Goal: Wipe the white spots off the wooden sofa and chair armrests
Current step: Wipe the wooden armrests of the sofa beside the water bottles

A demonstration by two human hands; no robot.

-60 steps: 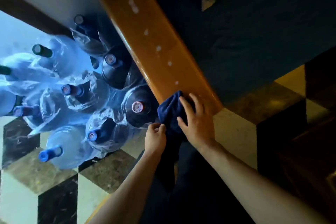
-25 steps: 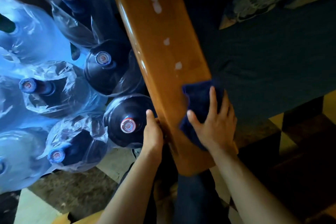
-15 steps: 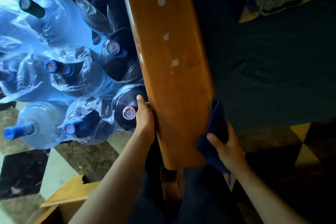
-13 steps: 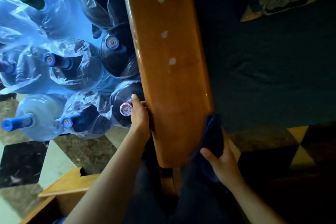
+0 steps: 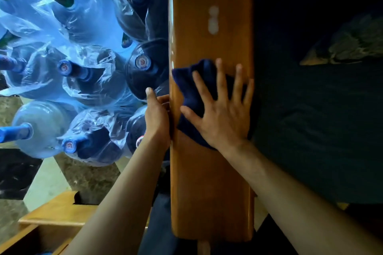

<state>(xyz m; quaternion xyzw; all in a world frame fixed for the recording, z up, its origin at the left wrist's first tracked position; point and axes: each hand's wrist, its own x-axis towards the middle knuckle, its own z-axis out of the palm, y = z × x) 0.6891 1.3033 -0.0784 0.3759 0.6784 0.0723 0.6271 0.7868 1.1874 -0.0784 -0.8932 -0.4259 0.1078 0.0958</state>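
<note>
**Flat hand presses cloth on the armrest**

The right hand lies flat with its fingers spread, and it presses a dark blue cloth on the top of the wooden armrest. The left hand holds the left edge of the armrest, with the thumb up and the fingers hidden under the edge. Two white spots are on the wood beyond the cloth. Water jugs wrapped in plastic stand to the left of the armrest, and a dark sofa seat is on the right.
</note>
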